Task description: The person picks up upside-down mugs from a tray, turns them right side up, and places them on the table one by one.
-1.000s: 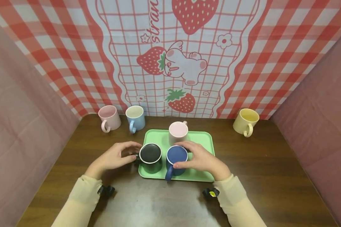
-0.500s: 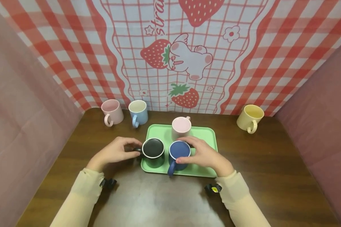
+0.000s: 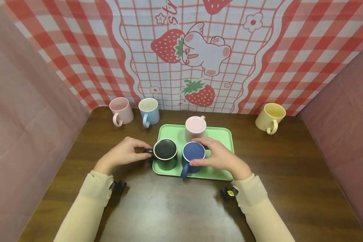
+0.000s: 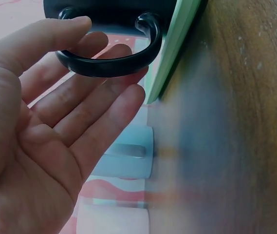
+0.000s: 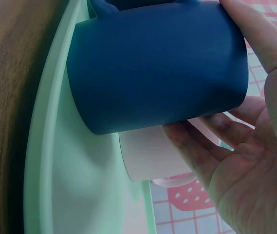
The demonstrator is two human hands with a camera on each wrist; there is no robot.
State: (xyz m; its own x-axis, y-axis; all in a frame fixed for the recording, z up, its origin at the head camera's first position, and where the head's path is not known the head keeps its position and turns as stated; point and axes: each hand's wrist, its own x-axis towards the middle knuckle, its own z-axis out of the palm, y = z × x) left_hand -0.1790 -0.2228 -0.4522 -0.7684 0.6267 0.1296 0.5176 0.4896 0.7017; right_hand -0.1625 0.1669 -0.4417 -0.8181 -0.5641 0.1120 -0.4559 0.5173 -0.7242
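A black mug (image 3: 165, 155) stands on the left part of a light green tray (image 3: 220, 137). My left hand (image 3: 122, 153) pinches its handle (image 4: 110, 66), thumb on one side and fingers behind it. Right of the black mug is a dark blue mug (image 3: 194, 156), its handle towards me. My right hand (image 3: 222, 155) grips this blue mug near its rim, with the thumb on the near side and the fingers round the far side. Just behind it on the tray stands a pink mug (image 3: 195, 129), partly covered by the right hand's fingers.
Along the back left of the wooden table (image 3: 169, 205) stand another pink mug (image 3: 121, 111) and a light blue mug (image 3: 149, 112). A yellow mug (image 3: 270, 117) stands at the back right. A checked strawberry cloth (image 3: 181, 67) hangs behind the table.
The view has tilted down, so everything sits higher in the frame. My left thumb and fingers have closed in on the black mug's handle. The right hand stays at the blue mug.
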